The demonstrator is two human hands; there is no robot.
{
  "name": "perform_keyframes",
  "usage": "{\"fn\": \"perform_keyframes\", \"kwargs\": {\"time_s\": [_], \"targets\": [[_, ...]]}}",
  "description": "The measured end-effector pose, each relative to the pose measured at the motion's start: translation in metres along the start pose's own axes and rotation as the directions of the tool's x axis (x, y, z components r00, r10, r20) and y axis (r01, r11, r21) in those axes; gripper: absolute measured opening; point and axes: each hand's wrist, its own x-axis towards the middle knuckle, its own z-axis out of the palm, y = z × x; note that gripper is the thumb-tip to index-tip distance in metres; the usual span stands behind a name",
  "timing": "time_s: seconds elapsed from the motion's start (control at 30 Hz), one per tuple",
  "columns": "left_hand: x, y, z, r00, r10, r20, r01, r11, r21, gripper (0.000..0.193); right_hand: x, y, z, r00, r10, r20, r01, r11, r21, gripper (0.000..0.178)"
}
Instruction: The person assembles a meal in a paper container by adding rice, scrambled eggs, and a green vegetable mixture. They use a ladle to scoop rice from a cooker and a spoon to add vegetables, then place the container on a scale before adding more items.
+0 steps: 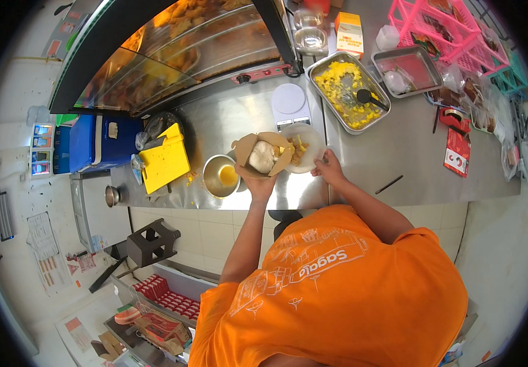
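Observation:
My left hand point(258, 185) is closed around a brown paper food box point(245, 145) with its flaps spread, holding it over the steel counter. A white mound of rice point(262, 158) fills the box. Beside it, my right hand point(330, 168) grips the rim of a translucent plastic bowl point(315, 142), fingers pinched at its right side. Golden-brown food pieces point(299, 151) lie in the bowl, whose left edge meets or overlaps the box flap. Just left of the box stands a round metal bowl point(211, 173) with yellow liquid in it.
Behind the bowl sits a white kitchen scale point(289, 101). A steel tray point(343, 121) of yellow scrambled egg with a black spoon point(369, 97) is to the right. A yellow cutting board point(164, 162), blue cooler point(86, 144) and heated display case point(215, 79) stand left and behind.

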Motion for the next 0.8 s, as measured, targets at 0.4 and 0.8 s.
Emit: {"fn": "perform_keyframes", "kwargs": {"time_s": [0.4, 0.8], "targets": [[0.009, -0.013, -0.023, 0.944, 0.276, 0.182, -0.312, 0.924, 0.221, 0.098, -0.008, -0.008, -0.001, 1.0, -0.012, 0.019, 0.012, 1.0, -0.024, 0.039], [0.011, -0.039, -0.031, 0.816, 0.421, 0.397, -0.561, 0.74, 0.371, 0.076, -0.007, 0.008, 0.003, 1.0, -0.018, -0.007, 0.018, 0.998, -0.059, 0.038]]}}
